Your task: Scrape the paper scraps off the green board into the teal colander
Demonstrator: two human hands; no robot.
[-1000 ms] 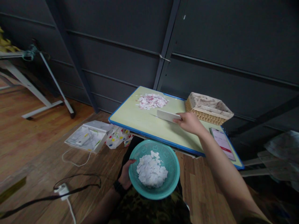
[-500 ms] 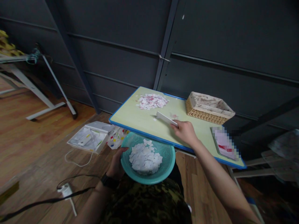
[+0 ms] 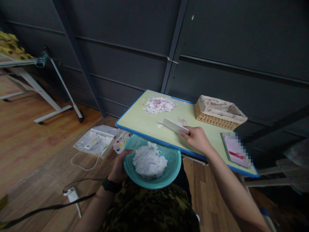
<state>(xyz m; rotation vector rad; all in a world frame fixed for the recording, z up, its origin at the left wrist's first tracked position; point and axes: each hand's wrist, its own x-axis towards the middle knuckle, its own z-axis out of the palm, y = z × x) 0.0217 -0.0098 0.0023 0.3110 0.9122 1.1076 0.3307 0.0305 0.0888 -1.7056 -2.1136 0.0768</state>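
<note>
My left hand (image 3: 120, 166) grips the left rim of a teal plastic colander (image 3: 154, 186), which sits at my lap just below the table's front edge. White paper-like scraps (image 3: 149, 162) are heaped inside it. Over the pale yellow table (image 3: 137, 119), my right hand (image 3: 196, 139) is closed around one end of a flat white scraper (image 3: 175, 125). The scraper's long edge is at the tabletop, with a few small white bits (image 3: 159, 126) beside its far end. Behind it lies a pile of white and pinkish scraps (image 3: 160, 105).
A lined wicker basket (image 3: 214, 121) stands at the table's back right, with a tablet-like flat object (image 3: 235, 151) near the right end. On the floor at left are an open white box (image 3: 105, 149), a power strip (image 3: 71, 195) and cables. A dark panel wall (image 3: 130, 32) rises behind.
My right hand has brought the scraper slightly toward the table's front edge, small bits ahead of it shifting too. The whole view has turned a little left. My left hand keeps its hold.
</note>
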